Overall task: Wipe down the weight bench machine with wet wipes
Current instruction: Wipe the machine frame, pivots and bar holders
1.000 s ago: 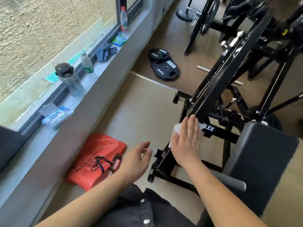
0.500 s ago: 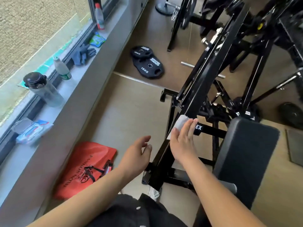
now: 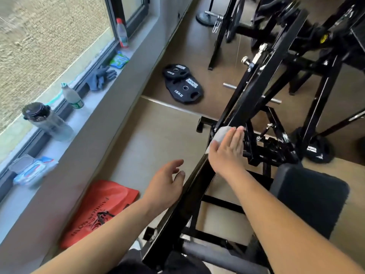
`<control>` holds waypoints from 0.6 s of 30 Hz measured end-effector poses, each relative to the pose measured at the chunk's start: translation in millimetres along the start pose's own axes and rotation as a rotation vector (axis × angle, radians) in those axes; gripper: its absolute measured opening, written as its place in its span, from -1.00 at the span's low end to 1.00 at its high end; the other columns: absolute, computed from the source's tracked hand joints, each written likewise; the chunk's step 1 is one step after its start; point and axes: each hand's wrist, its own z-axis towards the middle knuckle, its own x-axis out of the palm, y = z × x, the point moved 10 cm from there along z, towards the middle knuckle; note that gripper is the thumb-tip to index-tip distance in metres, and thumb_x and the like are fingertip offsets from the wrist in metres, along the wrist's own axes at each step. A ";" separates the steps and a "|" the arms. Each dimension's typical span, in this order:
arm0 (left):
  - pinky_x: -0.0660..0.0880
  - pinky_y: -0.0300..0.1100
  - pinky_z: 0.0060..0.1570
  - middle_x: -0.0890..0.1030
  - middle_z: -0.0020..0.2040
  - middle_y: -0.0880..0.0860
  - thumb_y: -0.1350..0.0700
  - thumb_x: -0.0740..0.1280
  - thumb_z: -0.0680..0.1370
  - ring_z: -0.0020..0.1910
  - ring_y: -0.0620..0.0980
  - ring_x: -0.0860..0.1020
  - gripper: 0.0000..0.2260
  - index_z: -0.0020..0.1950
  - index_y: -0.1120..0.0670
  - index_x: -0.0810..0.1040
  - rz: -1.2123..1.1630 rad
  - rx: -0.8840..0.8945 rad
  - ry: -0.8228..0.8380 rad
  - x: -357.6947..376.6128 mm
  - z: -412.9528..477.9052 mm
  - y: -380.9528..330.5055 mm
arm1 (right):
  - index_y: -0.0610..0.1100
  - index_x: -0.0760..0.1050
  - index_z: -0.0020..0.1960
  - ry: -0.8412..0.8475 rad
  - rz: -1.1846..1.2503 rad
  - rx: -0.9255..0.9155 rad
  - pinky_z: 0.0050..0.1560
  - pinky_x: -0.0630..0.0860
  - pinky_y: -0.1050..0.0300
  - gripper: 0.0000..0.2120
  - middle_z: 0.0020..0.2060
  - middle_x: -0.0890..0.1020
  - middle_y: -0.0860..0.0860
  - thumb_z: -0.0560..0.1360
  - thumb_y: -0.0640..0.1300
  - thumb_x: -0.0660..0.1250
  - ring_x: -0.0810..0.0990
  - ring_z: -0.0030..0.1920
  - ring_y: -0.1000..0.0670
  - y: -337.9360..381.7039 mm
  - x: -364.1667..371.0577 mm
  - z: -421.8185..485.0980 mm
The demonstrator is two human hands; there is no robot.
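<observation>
Head view. The right hand point(image 3: 227, 153) lies flat on the slanted black beam point(image 3: 256, 89) of the weight bench machine, its fingers point(image 3: 236, 136) straight and pressed together over a white wet wipe point(image 3: 220, 135). The wipe is crumpled between palm and beam, about midway along the beam, and shows past the fingertips on the left edge. The left hand point(image 3: 166, 184) hangs just beside the beam's lower left edge with its fingers loosely curved and slightly apart, holding nothing; whether it touches the beam cannot be told. A black seat pad point(image 3: 308, 198) stands right of the right forearm. On the windowsill point(image 3: 102, 107), along its window edge, lie a pack of wipes point(image 3: 33, 171) at the near end, then a dark-capped bottle point(image 3: 49, 123). On the floor an orange bag point(image 3: 98, 210) lies against the wall under the sill, and two weight plates point(image 3: 183, 84) lie farther off.
</observation>
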 end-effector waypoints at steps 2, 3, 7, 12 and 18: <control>0.46 -0.05 0.37 0.58 0.35 -0.10 0.10 0.28 0.67 0.30 -0.12 0.55 -0.66 0.45 0.02 0.50 0.003 -0.018 -0.004 1.4 1.2 -2.7 | -0.29 -0.41 0.61 -0.019 -0.048 -0.010 0.59 -0.38 -0.05 -0.25 0.59 -0.42 -0.23 0.70 0.05 -0.05 -0.43 0.61 -0.18 6.1 -10.0 14.5; 0.47 -0.05 0.36 0.59 0.35 -0.10 0.10 0.28 0.67 0.29 -0.12 0.55 -0.67 0.45 0.02 0.51 0.008 -0.024 -0.009 0.9 0.1 -1.7 | -0.29 -0.42 0.61 -0.031 -0.057 -0.035 0.60 -0.36 -0.07 -0.25 0.59 -0.42 -0.23 0.69 0.05 -0.05 -0.43 0.61 -0.19 10.4 -9.0 12.9; 0.49 -0.10 0.32 0.61 0.30 -0.10 0.12 0.30 0.66 0.27 -0.14 0.57 -0.69 0.42 0.01 0.53 0.013 -0.050 -0.029 -8.1 -8.1 11.5 | -0.30 -0.40 0.61 -0.033 -0.001 -0.144 0.62 -0.33 -0.15 -0.26 0.58 -0.43 -0.24 0.66 0.05 -0.08 -0.48 0.58 -0.21 25.3 21.6 -46.6; 0.49 -0.21 0.27 0.60 0.31 -0.11 0.14 0.30 0.66 0.24 -0.17 0.57 -0.69 0.40 0.02 0.55 0.030 -0.066 -0.020 -17.1 -20.4 31.3 | -0.33 -0.30 0.61 -0.021 -0.022 -0.262 0.62 -0.30 -0.17 -0.24 0.61 -0.35 -0.26 0.64 0.16 -0.16 -0.44 0.60 -0.20 41.6 69.6 -138.6; 0.51 -0.13 0.31 0.61 0.29 -0.12 0.14 0.30 0.66 0.25 -0.18 0.57 -0.70 0.40 0.00 0.55 0.010 -0.001 0.017 -16.7 -28.0 24.2 | -0.17 -0.33 0.65 -0.044 -0.055 -0.295 0.64 -0.27 -0.13 -0.30 0.60 -0.43 -0.08 0.66 0.18 -0.25 -0.50 0.59 -0.02 27.7 52.4 -107.3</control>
